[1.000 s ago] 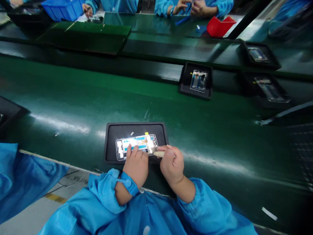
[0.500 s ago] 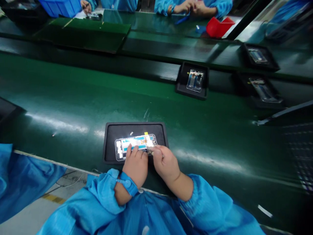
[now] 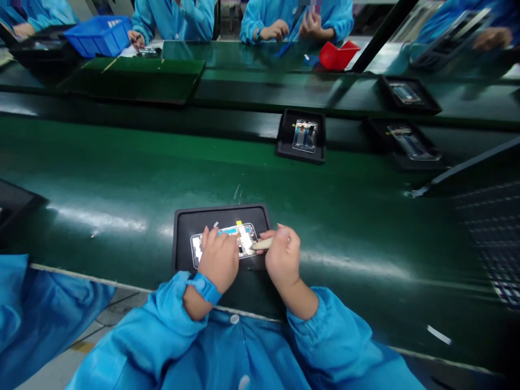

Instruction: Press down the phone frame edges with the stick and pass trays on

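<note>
A phone frame (image 3: 247, 238) with bright white and blue inner parts and a yellow tab lies in a black tray (image 3: 181, 216). My left hand (image 3: 219, 257) rests over its left and middle part, fingers spread, covering much of it. In my right hand (image 3: 283, 254) is a pale pointed tool (image 3: 262, 245), held in a closed grip, its tip at the right end of the phone frame. A small white scrap (image 3: 216, 224) lies in the tray above the frame.
Three more black trays with phone frames stand further back, one (image 3: 282, 146) near the middle. Across the bench are people in blue sleeves, a blue bin (image 3: 97, 37) and a red box (image 3: 339, 55). A white strip (image 3: 439, 334) lies at right; a metal bar (image 3: 467, 167) slants above it.
My right hand has drawn back slightly to the right, and the pale tool now shows. My left hand has moved a little left over the frame. The view has shifted.
</note>
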A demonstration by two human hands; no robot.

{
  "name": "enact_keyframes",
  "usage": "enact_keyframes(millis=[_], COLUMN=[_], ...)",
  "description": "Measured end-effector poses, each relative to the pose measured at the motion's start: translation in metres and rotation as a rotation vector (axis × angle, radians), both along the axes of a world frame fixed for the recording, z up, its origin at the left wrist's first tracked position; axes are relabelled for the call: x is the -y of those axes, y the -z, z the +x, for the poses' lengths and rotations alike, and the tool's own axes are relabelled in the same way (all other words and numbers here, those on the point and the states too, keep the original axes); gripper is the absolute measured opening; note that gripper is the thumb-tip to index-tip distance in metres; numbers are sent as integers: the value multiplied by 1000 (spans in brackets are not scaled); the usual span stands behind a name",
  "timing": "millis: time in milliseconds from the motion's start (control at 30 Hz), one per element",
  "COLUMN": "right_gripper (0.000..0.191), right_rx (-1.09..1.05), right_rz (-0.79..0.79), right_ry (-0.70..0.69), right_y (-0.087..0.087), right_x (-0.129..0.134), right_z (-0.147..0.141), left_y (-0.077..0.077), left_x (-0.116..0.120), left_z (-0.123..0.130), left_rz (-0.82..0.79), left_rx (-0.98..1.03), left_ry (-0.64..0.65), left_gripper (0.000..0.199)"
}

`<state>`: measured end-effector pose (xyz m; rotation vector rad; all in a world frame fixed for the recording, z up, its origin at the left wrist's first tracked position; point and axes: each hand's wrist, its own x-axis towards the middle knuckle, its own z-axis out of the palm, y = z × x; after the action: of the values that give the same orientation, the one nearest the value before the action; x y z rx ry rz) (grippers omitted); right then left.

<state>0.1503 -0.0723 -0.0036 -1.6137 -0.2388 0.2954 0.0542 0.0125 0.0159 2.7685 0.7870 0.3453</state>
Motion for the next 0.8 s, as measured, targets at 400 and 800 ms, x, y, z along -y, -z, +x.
enact_keyframes(millis=[400,800], right_gripper=[38,34], right_rx=[-56,57], right_rz=[-91,-83], right_ry=[-101,-170], right_y=[-2,-2], right_x=[-5,-26], right_z=[3,7], left_y=[10,14], left_x=[-31,-26], left_z=[4,2], left_rz=[-126,30], left_rx=[-169,-79], left_ry=[108,123], left_gripper=[23,22])
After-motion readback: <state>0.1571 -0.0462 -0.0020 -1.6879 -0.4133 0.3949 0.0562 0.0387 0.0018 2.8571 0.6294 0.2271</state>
